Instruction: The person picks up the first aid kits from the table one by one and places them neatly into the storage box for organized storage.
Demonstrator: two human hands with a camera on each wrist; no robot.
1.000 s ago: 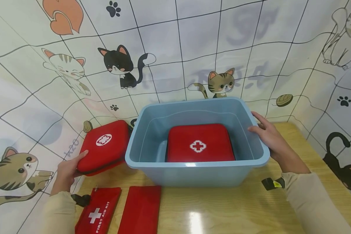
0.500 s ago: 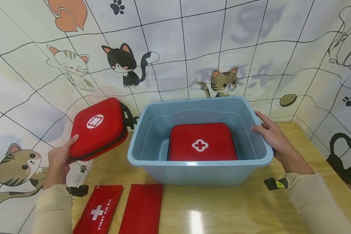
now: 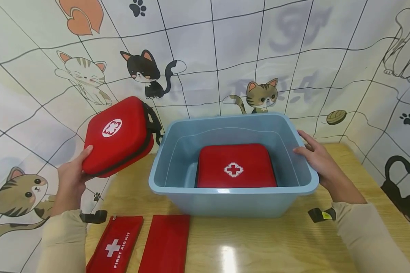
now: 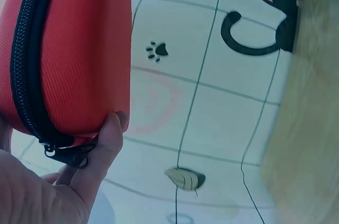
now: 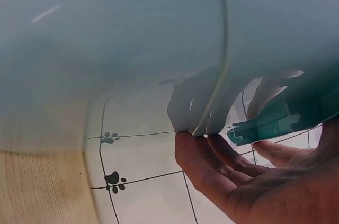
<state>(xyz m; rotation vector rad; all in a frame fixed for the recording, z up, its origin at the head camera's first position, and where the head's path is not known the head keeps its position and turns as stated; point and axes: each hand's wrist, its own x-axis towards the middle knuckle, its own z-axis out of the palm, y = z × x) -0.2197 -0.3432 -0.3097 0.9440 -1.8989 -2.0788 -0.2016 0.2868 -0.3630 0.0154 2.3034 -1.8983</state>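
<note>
Blue plastic tub (image 3: 225,204): red rectangular case (image 3: 237,176) inside
Left hand (image 3: 69,175): you grip red zippered case (image 3: 119,142), not yet in
Right hand (image 3: 318,161): grips tub

L hand (image 3: 70,177) gripping, R hand (image 3: 318,163) pinching, arms (image 3: 370,233) apart.

Head view bright | glare on table (image 3: 259,242) | wrist views dimmer, bluish

Indoors, room type unclear: cat-print wall covering (image 3: 194,45), wooden tabletop (image 3: 263,242).
</note>
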